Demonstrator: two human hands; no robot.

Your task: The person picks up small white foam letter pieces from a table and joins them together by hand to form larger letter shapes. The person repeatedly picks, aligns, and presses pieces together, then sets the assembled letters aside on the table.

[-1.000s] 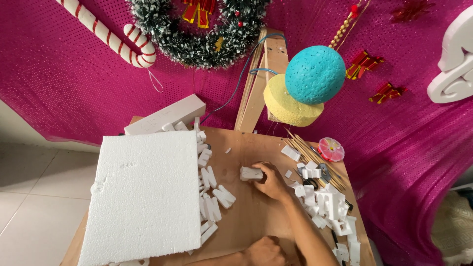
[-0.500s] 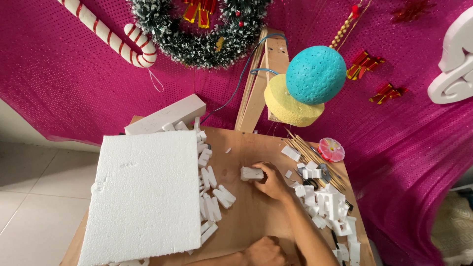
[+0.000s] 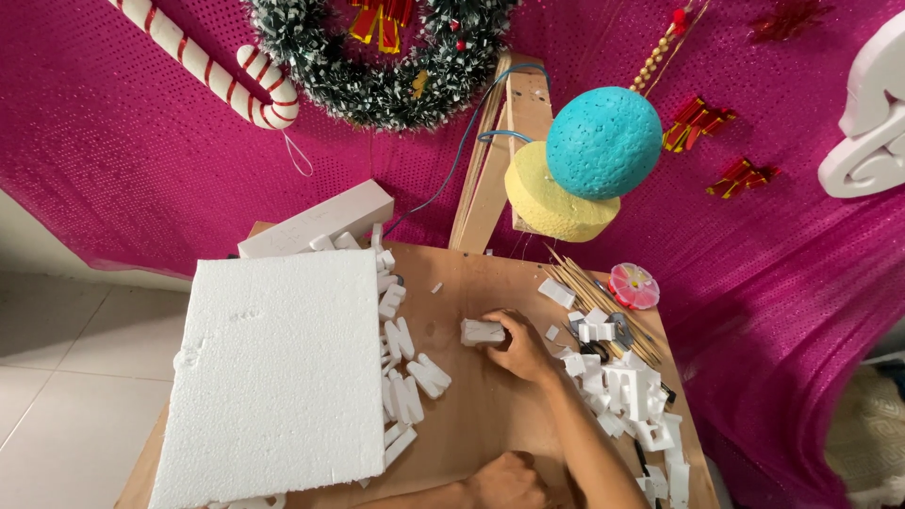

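The small white foam block (image 3: 483,331) lies near the middle of the wooden tabletop (image 3: 490,415), and the right hand (image 3: 524,345) is closed on its right end, fingers curled over the top and thumb apparently underneath. It looks like cut polystyrene, so I judge it very light, stiff but crumbly, easy to dent or snap, and not slippery; a gentle pinch across its short sides near the middle should serve best. The left hand (image 3: 509,479) rests at the 6 o'clock edge of the table, partly cut off by the frame, and whether it is closed on anything cannot be told. At 9 o'clock from the block a row of loose foam pieces (image 3: 407,375) lies beside a large white foam sheet (image 3: 273,377), which hides whatever lies beneath it. At 3 to 4 o'clock sits a heap of foam offcuts (image 3: 627,388), with wooden skewers (image 3: 592,290) and a small pink round object (image 3: 633,286) toward 2 o'clock; dark tools among the offcuts are hard to make out. At 12 o'clock a wooden easel (image 3: 504,151) carries a teal foam ball (image 3: 604,142) over a yellow foam disc (image 3: 551,207).
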